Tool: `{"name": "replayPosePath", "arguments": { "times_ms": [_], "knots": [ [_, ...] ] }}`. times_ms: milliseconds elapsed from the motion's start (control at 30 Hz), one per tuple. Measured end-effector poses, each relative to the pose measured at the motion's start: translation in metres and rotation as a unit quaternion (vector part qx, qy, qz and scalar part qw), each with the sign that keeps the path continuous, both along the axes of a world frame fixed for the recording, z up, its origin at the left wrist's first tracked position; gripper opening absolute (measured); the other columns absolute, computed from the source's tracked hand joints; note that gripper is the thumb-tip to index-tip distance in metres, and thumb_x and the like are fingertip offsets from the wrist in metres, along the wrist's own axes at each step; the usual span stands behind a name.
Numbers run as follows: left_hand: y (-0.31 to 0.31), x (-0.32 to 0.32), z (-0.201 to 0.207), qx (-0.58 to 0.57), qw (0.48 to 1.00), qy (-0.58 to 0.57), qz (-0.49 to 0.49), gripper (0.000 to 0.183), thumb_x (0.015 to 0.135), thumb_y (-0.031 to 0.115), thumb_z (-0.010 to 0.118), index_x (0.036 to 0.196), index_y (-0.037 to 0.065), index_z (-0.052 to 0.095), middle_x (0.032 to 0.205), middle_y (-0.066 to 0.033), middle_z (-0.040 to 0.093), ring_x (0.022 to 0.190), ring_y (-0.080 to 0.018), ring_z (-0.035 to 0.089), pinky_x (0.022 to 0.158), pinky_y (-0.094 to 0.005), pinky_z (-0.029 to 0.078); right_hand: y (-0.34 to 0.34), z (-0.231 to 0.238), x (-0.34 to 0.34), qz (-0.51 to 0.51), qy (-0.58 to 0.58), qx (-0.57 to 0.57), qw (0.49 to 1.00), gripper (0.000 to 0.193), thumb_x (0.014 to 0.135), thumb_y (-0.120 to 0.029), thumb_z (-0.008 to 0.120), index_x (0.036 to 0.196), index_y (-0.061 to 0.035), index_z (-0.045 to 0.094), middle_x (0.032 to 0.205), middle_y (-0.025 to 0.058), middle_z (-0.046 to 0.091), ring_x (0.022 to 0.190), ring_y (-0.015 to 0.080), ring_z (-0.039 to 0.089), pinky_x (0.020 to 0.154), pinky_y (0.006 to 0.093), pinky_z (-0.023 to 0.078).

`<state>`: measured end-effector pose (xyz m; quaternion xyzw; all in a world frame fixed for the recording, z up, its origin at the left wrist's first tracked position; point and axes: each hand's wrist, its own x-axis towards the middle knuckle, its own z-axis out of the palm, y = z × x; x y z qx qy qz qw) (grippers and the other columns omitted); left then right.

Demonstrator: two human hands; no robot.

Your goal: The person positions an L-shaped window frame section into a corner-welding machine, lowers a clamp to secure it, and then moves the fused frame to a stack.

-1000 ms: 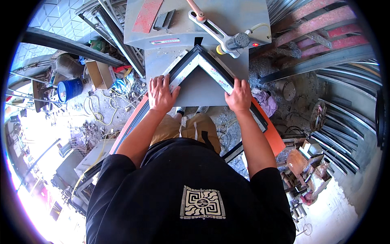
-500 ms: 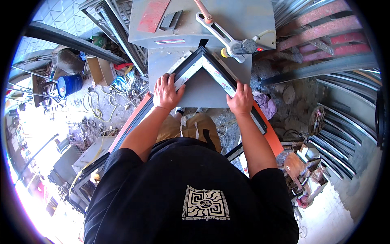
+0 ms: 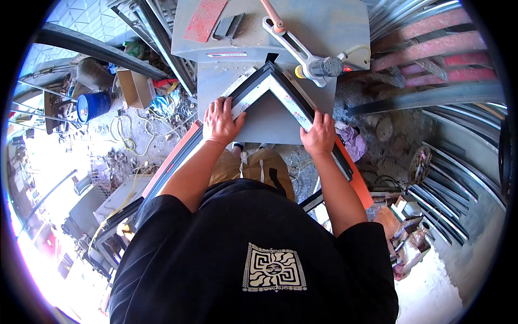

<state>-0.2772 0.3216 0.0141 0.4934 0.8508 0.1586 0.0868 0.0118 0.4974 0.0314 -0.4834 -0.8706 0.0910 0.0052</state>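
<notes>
A dark metal frame [image 3: 250, 98] with white printed film on its inner faces lies on a grey machine table [image 3: 264, 128]. Its mitred corner points away from me, into a dark slot in the machine. My left hand [image 3: 220, 121] is wrapped over the left side of the frame, thumb on the inner edge. On the right side my right hand [image 3: 319, 134] grips the other leg in the same way, its fingers over the top. A pivoting clamp arm [image 3: 291, 40] with a grey cylindrical head [image 3: 327, 67] stands just right of the corner, apart from my hands.
Orange side rails [image 3: 362, 189] flank the table. A red plate [image 3: 204, 20] and dark metal offcuts [image 3: 229, 27] lie on the machine top. At left are a blue drum [image 3: 93, 107], a cardboard box [image 3: 135, 89] and loose hose [image 3: 123, 135]. Metal profiles [image 3: 440, 202] are stacked at right.
The whole view has shifted very slightly. Both hands keep the same hold, and the frame's corner stays at the slot.
</notes>
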Motion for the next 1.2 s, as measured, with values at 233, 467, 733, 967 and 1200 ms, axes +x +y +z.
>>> {"name": "replayPosePath", "arguments": {
  "times_ms": [233,467,733,967,1200],
  "knots": [
    [0.002,0.000,0.000,-0.024,1.000,0.001,-0.013,0.067,0.099,0.048,0.081,0.147,0.004,0.065,0.141,-0.0183,0.066,0.129,-0.0412,0.065,0.110,-0.0542,0.056,-0.001,0.010,0.001,0.000,-0.010,-0.018,1.000,0.080,0.079,-0.032,0.098,0.146,-0.0055,0.063,0.122,0.0193,0.066,0.120,0.0404,0.068,0.106,0.0519,0.057],
    [-0.002,0.002,-0.002,-0.032,0.999,0.017,-0.011,0.067,0.102,0.049,0.079,0.146,0.002,0.064,0.140,-0.0196,0.065,0.130,-0.0419,0.065,0.109,-0.0540,0.056,0.002,0.008,-0.003,-0.006,-0.003,-0.011,1.000,0.075,0.080,-0.032,0.098,0.141,-0.0041,0.065,0.124,0.0200,0.067,0.120,0.0417,0.069,0.105,0.0527,0.059],
    [-0.001,0.004,-0.004,-0.016,0.999,0.025,-0.011,0.063,0.104,0.049,0.075,0.144,0.002,0.064,0.137,-0.0216,0.066,0.127,-0.0437,0.066,0.108,-0.0553,0.057,-0.003,0.004,0.002,-0.011,0.008,0.007,1.000,0.073,0.080,-0.034,0.098,0.140,-0.0044,0.068,0.122,0.0195,0.070,0.119,0.0408,0.071,0.103,0.0513,0.060],
    [0.004,0.002,-0.006,-0.017,0.999,0.049,-0.015,0.068,0.101,0.053,0.078,0.145,0.003,0.067,0.136,-0.0197,0.067,0.127,-0.0403,0.066,0.109,-0.0529,0.056,0.000,-0.001,0.003,-0.025,0.000,-0.021,0.999,0.077,0.081,-0.033,0.097,0.147,-0.0065,0.065,0.131,0.0198,0.069,0.128,0.0424,0.068,0.109,0.0526,0.060],
    [0.001,0.003,-0.003,-0.027,0.998,0.047,-0.014,0.065,0.104,0.051,0.076,0.146,0.003,0.066,0.139,-0.0207,0.067,0.129,-0.0414,0.067,0.110,-0.0531,0.056,-0.002,-0.007,0.007,-0.010,0.009,0.004,1.000,0.077,0.079,-0.037,0.099,0.141,-0.0051,0.067,0.127,0.0183,0.069,0.125,0.0400,0.069,0.105,0.0512,0.061]
  ]
}}
